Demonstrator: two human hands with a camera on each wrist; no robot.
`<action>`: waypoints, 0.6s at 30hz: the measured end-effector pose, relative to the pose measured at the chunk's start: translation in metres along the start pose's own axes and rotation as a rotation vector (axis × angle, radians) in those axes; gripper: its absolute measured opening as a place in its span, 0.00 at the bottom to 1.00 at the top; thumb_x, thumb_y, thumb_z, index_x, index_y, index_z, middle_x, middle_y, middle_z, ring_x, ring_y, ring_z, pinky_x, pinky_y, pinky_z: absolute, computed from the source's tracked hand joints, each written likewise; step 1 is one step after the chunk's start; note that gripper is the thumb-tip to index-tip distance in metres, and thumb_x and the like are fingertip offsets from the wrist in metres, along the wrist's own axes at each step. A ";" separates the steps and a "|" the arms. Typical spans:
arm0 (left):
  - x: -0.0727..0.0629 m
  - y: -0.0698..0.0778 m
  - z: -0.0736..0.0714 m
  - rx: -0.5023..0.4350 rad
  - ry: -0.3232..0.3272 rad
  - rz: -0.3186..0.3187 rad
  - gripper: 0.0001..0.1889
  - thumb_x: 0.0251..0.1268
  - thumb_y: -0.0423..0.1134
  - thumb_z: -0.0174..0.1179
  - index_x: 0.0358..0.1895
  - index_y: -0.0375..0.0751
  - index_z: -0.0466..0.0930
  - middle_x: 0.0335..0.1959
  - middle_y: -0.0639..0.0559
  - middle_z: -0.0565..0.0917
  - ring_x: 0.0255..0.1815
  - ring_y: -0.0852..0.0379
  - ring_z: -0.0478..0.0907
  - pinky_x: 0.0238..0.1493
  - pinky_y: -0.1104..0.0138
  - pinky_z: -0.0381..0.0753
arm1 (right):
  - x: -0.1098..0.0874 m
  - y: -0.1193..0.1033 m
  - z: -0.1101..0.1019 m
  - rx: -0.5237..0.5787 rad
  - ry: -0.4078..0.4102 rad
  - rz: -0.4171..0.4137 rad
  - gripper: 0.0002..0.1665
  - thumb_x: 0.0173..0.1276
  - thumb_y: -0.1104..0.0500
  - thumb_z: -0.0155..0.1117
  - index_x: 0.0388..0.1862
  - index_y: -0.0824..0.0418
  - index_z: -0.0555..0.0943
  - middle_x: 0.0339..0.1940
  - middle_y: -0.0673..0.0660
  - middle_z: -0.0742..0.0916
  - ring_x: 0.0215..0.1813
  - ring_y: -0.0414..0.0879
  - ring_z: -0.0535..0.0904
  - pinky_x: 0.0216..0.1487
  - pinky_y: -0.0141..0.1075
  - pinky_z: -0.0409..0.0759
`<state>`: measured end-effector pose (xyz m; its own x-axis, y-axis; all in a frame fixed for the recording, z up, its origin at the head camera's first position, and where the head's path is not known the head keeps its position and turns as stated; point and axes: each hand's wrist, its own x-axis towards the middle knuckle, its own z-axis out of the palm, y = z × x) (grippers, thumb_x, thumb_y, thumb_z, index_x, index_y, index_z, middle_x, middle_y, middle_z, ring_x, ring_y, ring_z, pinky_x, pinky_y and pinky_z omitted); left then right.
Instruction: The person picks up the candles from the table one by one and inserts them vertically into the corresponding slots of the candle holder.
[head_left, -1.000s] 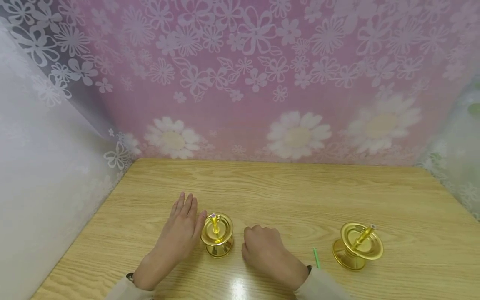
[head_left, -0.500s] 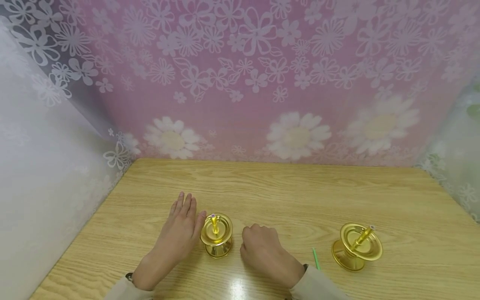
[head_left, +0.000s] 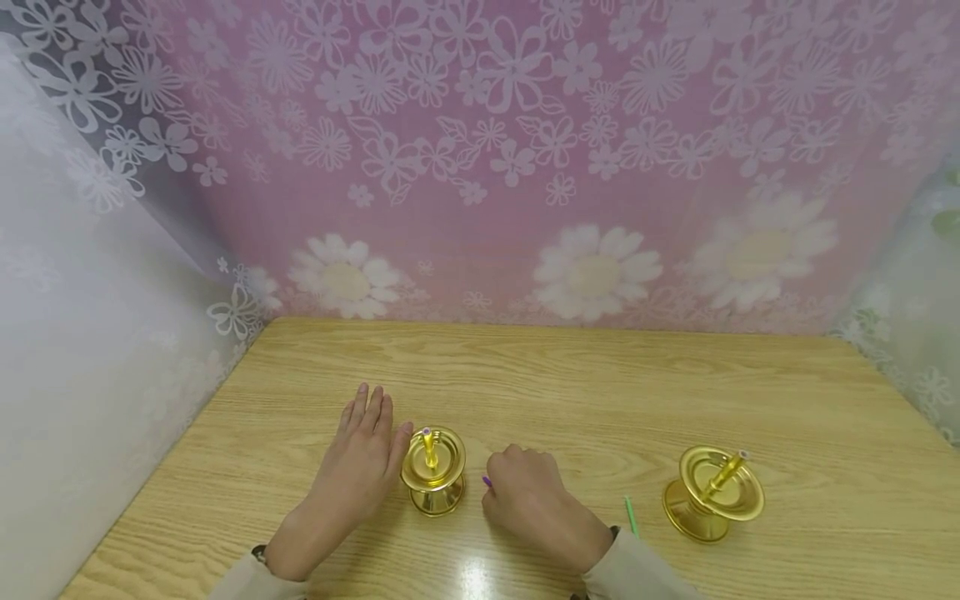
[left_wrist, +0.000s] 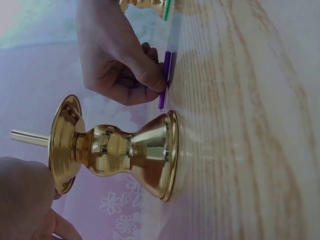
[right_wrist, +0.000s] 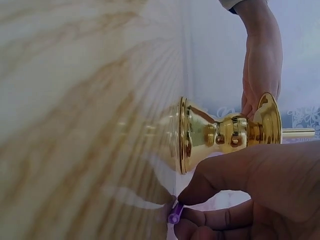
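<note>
A gold candle holder [head_left: 435,467] with a wide dish and a thin upright tube stands on the table between the hands. My left hand [head_left: 358,467] is left of it with fingers straight, the thumb at the dish's rim. My right hand [head_left: 528,500], right of the holder, pinches a thin purple stick [left_wrist: 165,75] between thumb and fingers. The stick is level and close against the tabletop, beside the holder's base. Most of it is hidden behind the hand in the head view; one round end of the purple stick [right_wrist: 174,218] shows in the right wrist view.
A second gold candle holder [head_left: 708,492] stands further right on the wooden table [head_left: 562,375]. A thin green stick [head_left: 632,515] lies between it and the right forearm. Behind the table hangs a pink flowered curtain [head_left: 465,217], with pale ones at both sides.
The tip of the purple stick now shows at the right hand's fingers, where it was hidden before. The left hand and both holders look unmoved.
</note>
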<state>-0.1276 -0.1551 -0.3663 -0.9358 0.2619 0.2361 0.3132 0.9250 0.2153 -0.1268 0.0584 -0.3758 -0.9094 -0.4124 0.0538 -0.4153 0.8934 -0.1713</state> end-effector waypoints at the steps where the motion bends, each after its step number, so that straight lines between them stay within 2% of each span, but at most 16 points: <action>1: 0.000 0.000 0.000 -0.001 -0.001 0.000 0.32 0.80 0.48 0.37 0.65 0.16 0.61 0.69 0.24 0.60 0.74 0.31 0.46 0.71 0.43 0.50 | 0.000 0.000 0.000 0.001 -0.001 0.001 0.21 0.44 0.66 0.59 0.08 0.52 0.57 0.13 0.47 0.66 0.18 0.39 0.60 0.14 0.35 0.64; 12: 0.001 0.002 0.000 -0.010 -0.014 -0.015 0.32 0.80 0.48 0.37 0.65 0.16 0.61 0.69 0.24 0.59 0.74 0.32 0.46 0.71 0.43 0.50 | 0.000 0.003 0.000 0.044 -0.018 -0.002 0.20 0.40 0.68 0.55 0.07 0.52 0.56 0.12 0.46 0.62 0.17 0.38 0.56 0.14 0.32 0.58; 18: 0.002 0.002 -0.001 -0.021 -0.025 -0.024 0.33 0.80 0.49 0.36 0.65 0.16 0.60 0.69 0.24 0.58 0.74 0.32 0.45 0.71 0.43 0.50 | 0.002 0.004 0.000 0.116 -0.026 0.012 0.19 0.42 0.68 0.56 0.08 0.53 0.57 0.12 0.46 0.62 0.16 0.37 0.54 0.14 0.30 0.55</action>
<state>-0.1283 -0.1530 -0.3648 -0.9466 0.2473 0.2069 0.2942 0.9249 0.2407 -0.1305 0.0610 -0.3765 -0.9126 -0.4080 0.0263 -0.3981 0.8720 -0.2850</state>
